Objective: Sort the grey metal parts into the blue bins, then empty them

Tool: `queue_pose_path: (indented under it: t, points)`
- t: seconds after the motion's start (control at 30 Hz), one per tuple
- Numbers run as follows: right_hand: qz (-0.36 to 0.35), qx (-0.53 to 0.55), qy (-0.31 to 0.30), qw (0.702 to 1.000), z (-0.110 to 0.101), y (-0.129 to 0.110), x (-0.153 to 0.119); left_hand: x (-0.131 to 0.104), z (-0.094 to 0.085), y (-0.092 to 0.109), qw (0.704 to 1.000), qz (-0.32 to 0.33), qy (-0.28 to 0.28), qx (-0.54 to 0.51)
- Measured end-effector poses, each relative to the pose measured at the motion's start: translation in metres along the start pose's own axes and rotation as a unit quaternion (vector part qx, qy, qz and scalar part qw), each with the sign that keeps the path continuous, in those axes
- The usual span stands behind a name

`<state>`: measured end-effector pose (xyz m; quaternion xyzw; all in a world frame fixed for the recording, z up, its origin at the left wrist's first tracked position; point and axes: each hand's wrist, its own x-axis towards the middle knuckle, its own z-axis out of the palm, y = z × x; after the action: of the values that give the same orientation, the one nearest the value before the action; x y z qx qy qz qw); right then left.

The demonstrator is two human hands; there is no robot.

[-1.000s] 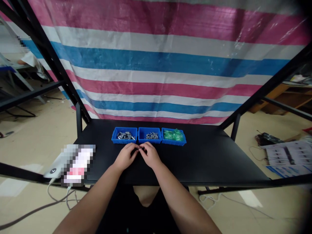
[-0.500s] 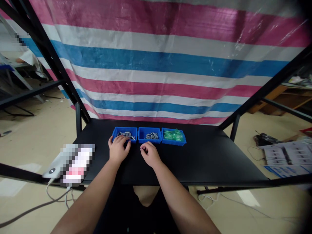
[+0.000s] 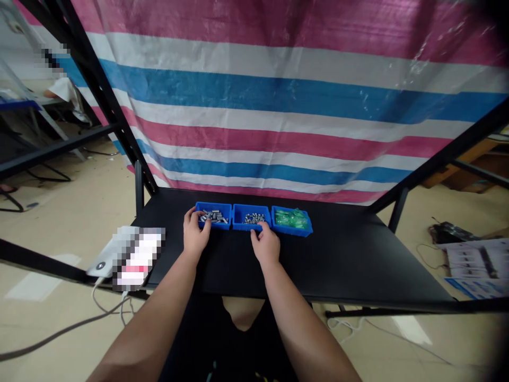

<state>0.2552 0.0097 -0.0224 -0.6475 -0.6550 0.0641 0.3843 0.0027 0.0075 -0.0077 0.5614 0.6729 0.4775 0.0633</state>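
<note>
head view from above, facing forward, down over black table (image 3: pixel 338 265)

Can see, just below centre of the frame, left hand (image 3: pixel 194 236) at left blue bin (image 3: pixel 220 226) of metal pieces (image 3: pixel 217 216), and right hand (image 3: pixel 267 245) at front of middle blue bin (image 3: pixel 240 226). Can see also green packets (image 3: pixel 292 218) in right blue bin (image 3: pixel 296 231), and striped sheet (image 3: pixel 258 109) across upper frame.
</note>
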Motion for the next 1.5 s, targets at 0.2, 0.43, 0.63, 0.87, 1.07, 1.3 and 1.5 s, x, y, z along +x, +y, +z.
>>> queue_pose_path:
  t: [0.2, 0.43, 0.63, 0.87, 1.07, 1.3, 1.5]
  points:
    - [-0.018, 0.087, 0.031, 0.996, -0.002, 0.001, -0.001, -0.001, -0.001, -0.008, 0.999, -0.034, 0.019, -0.028]
    - [-0.037, 0.171, 0.101, 0.979, -0.001, 0.003, 0.000, -0.012, -0.005, -0.004, 0.998, -0.031, 0.031, -0.041]
    - [-0.071, 0.189, 0.128, 0.971, -0.005, -0.001, 0.000, -0.018, -0.008, 0.001, 1.000, 0.000, -0.006, -0.030]
    - [0.013, 0.287, 0.051, 0.957, 0.003, 0.003, 0.002, -0.015, -0.006, 0.002, 0.994, 0.084, -0.036, -0.067]
    - [0.077, 0.345, 0.015, 0.935, 0.006, 0.007, 0.005, -0.015, -0.005, 0.002, 0.999, 0.024, -0.011, -0.035]
    - [0.068, 0.354, -0.030, 0.932, 0.004, 0.007, 0.005, 0.000, -0.006, -0.011, 0.992, -0.049, 0.115, -0.013]
    - [0.051, 0.338, -0.063, 0.938, 0.003, 0.006, 0.005, 0.019, -0.004, -0.016, 0.979, -0.090, 0.169, 0.063]
